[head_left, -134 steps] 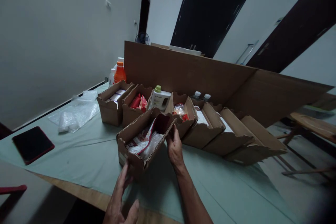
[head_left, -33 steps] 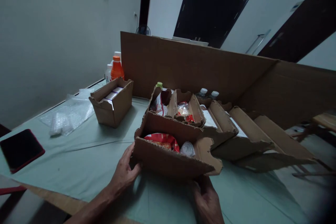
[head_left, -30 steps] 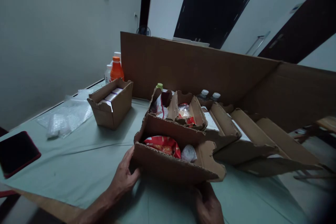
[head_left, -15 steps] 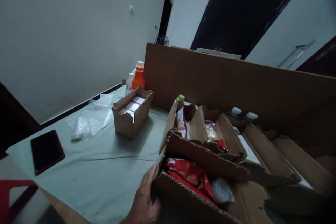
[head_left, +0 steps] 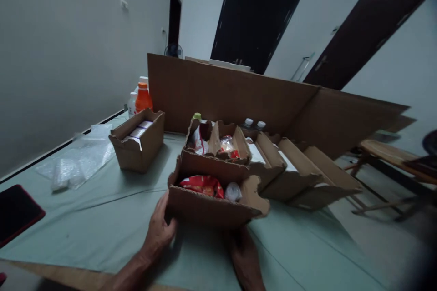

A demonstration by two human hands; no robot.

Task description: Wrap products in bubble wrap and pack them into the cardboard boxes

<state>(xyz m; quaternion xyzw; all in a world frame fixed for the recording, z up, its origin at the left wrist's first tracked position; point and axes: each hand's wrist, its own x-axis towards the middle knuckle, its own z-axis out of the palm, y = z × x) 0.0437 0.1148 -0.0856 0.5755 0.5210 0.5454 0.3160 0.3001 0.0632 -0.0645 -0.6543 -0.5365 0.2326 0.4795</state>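
In front of me stands an open-topped cardboard box point(head_left: 211, 209). Inside it are a red printed packet point(head_left: 205, 185) and a small bundle in clear plastic point(head_left: 233, 192). My left hand point(head_left: 160, 225) grips the box's left end, fingers against the cardboard. Below the right part of the front wall is my right hand point(head_left: 243, 252); its fingertips disappear into shadow at the box's lower edge. Directly behind, a row of similar cardboard boxes point(head_left: 269, 170) holds packets and white items.
Left on the green cloth point(head_left: 102, 232) are a cardboard box with small cartons point(head_left: 136, 154), bubble wrap point(head_left: 82, 159) and a phone point(head_left: 17, 213). An orange bottle point(head_left: 143, 97) stands behind. A tall cardboard panel point(head_left: 218, 91) borders the back; a wooden stool point(head_left: 389, 152) is at right.
The view has swung right and pulled back, so the scene sits further left and smaller. My right hand has come into view under the box; my left hand stays at its left end.
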